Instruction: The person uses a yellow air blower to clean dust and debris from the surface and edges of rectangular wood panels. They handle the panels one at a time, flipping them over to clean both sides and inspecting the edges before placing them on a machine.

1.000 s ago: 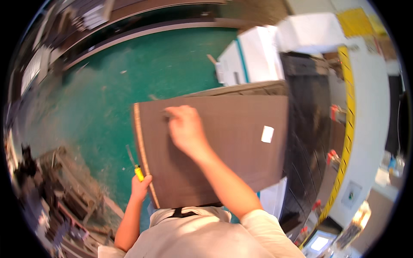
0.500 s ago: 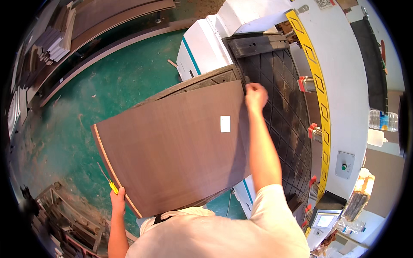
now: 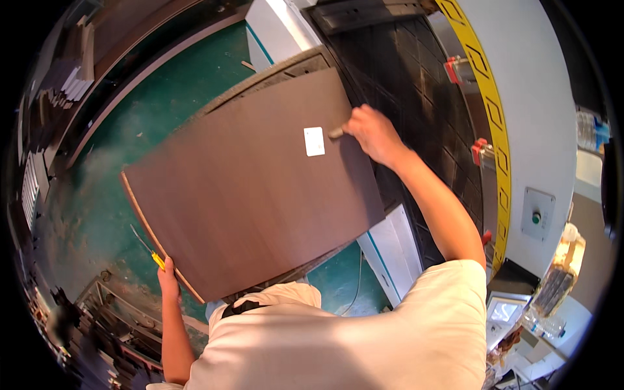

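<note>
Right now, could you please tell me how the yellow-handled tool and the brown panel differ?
The yellow-handled tool is small and slim; the brown panel is broad and flat. The tool is held in the left grip, while the panel lies on a dark support, a white label on its face.

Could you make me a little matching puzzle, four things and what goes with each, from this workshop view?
1. Left hand
2. Right hand
3. White label
4. Green button

A. On the brown panel
B. Holding a yellow-handled tool
C. Set in a grey plate
D. Holding a small tan object

Pairs: 1-B, 2-D, 3-A, 4-C
</note>
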`<move>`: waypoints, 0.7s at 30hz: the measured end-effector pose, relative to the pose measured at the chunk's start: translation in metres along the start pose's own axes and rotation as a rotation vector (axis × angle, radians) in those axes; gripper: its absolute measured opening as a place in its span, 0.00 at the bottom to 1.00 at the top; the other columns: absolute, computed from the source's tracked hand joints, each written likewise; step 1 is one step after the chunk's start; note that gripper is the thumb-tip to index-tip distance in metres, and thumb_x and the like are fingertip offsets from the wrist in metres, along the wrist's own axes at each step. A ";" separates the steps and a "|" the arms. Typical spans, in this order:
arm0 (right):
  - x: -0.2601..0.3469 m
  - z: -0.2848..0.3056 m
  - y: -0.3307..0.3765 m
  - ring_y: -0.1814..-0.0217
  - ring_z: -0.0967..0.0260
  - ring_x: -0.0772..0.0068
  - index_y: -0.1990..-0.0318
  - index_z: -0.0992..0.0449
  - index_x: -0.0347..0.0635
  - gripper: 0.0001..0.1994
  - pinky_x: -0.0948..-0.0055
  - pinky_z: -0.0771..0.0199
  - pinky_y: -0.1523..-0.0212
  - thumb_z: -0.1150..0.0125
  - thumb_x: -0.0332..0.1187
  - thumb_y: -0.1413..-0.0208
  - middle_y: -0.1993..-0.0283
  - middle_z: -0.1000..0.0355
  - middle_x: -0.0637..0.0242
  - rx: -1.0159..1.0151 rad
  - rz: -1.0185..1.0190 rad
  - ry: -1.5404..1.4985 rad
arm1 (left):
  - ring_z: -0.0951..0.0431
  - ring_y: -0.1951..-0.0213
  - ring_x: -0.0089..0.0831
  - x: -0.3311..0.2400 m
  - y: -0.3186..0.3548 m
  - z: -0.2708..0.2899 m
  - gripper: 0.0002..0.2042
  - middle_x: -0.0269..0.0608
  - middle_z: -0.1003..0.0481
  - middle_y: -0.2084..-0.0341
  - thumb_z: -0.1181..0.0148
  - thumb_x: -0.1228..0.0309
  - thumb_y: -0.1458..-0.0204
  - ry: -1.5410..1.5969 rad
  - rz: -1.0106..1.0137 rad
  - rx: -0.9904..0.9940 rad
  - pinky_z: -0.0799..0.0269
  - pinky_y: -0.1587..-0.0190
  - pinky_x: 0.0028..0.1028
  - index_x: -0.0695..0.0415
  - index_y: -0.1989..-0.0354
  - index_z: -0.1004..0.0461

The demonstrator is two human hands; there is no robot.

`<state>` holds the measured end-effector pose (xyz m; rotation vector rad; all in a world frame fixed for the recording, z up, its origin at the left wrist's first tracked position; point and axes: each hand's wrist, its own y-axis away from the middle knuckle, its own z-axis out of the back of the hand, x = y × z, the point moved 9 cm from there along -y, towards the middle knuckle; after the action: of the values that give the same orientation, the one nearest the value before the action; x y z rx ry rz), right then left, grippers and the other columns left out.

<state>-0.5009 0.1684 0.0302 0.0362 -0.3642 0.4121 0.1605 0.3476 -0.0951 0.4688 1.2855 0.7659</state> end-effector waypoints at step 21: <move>0.144 -0.056 0.228 0.64 0.25 0.55 0.60 0.16 0.36 0.06 0.61 0.25 0.61 0.34 0.29 0.41 0.65 0.26 0.55 -0.483 -0.978 -0.263 | 0.39 0.73 0.17 -0.036 -0.010 -0.018 0.20 0.22 0.36 0.76 0.36 0.46 0.39 -0.154 -0.169 0.148 0.43 0.70 0.26 0.50 0.69 0.29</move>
<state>-0.4495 0.4391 0.0196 -0.1999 -0.6451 -0.6585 0.1425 0.3127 -0.0818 0.5201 1.2244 0.4860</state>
